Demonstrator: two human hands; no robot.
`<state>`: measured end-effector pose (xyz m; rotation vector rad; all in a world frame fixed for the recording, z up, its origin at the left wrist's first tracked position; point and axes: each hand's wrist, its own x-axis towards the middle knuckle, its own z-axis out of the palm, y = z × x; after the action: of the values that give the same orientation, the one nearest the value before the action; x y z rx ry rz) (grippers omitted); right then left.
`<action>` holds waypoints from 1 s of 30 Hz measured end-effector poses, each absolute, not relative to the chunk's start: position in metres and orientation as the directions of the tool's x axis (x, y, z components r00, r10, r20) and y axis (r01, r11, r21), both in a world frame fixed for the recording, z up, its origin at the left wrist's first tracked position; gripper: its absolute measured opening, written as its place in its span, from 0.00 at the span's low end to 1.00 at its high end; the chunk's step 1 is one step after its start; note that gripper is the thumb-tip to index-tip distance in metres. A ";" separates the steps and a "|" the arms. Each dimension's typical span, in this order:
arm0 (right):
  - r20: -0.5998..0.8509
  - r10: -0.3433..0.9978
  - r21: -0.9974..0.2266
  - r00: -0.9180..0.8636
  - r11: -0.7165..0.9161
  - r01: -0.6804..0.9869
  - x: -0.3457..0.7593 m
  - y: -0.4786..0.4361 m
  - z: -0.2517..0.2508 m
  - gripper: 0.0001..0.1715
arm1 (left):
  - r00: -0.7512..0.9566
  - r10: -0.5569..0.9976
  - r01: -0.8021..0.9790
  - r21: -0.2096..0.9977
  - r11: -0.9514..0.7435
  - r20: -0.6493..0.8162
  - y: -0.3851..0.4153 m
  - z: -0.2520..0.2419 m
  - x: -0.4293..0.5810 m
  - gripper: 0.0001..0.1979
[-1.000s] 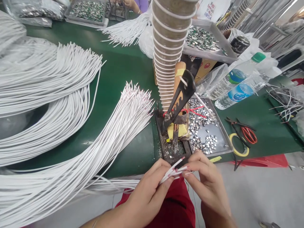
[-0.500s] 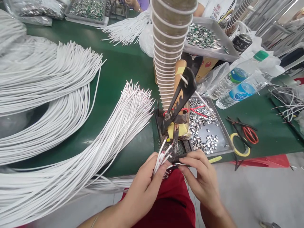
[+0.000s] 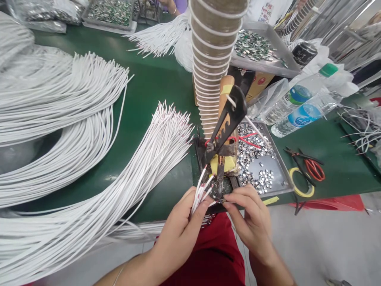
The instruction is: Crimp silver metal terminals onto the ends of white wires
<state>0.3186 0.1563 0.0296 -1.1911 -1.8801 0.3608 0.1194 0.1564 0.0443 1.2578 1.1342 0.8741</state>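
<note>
My left hand (image 3: 181, 230) is closed around several white cables (image 3: 197, 198), whose reddish ends point up and forward. One of them runs out to the right, toward the iron's lower end. My right hand (image 3: 251, 222) pinches a thin, shiny metal piece (image 3: 228, 202) between thumb and fingers; its exact kind is too small to make out. Between the hands stands a soldering iron (image 3: 220, 174) with a wooden handle, held upright in a black metal stand (image 3: 230, 115). Its lower end meets the spot where cable and metal piece come together.
A large bundle of white cables (image 3: 143, 159) lies at left. To the right are a tray (image 3: 278, 167) of small metal parts, pliers (image 3: 297, 163), yellow tape (image 3: 293, 186) and water bottles (image 3: 306, 115). A ribbed hose (image 3: 216, 47) hangs above the iron. Other people sit across the table.
Both hands have shifted slightly forward, bringing the cable end and metal piece up to the iron's lower end. Both keep their hold.
</note>
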 end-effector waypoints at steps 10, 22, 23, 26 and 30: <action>0.521 0.834 -0.629 -0.179 0.517 0.580 0.318 0.156 0.030 0.16 | 0.272 0.950 0.103 0.986 0.129 -0.152 0.154 0.043 0.119 0.11; 0.494 0.849 -0.662 -0.189 0.508 0.551 0.321 0.145 0.027 0.18 | 0.254 0.960 0.107 0.990 0.094 -0.119 0.148 0.039 0.120 0.11; 0.494 0.849 -0.664 -0.190 0.509 0.548 0.321 0.144 0.026 0.18 | 0.253 0.960 0.112 0.989 0.094 -0.120 0.147 0.039 0.120 0.11; 0.491 0.850 -0.671 -0.193 0.510 0.538 0.321 0.143 0.026 0.19 | 0.259 0.959 0.119 0.989 0.087 -0.115 0.146 0.040 0.120 0.11; 0.482 0.851 -0.673 -0.207 0.511 0.534 0.321 0.142 0.028 0.19 | 0.266 0.958 0.113 0.991 0.074 -0.102 0.145 0.040 0.120 0.11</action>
<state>0.3212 0.1424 0.0278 -1.1443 -1.8826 0.4584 0.1200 0.1453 0.0398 1.3341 1.1162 0.8904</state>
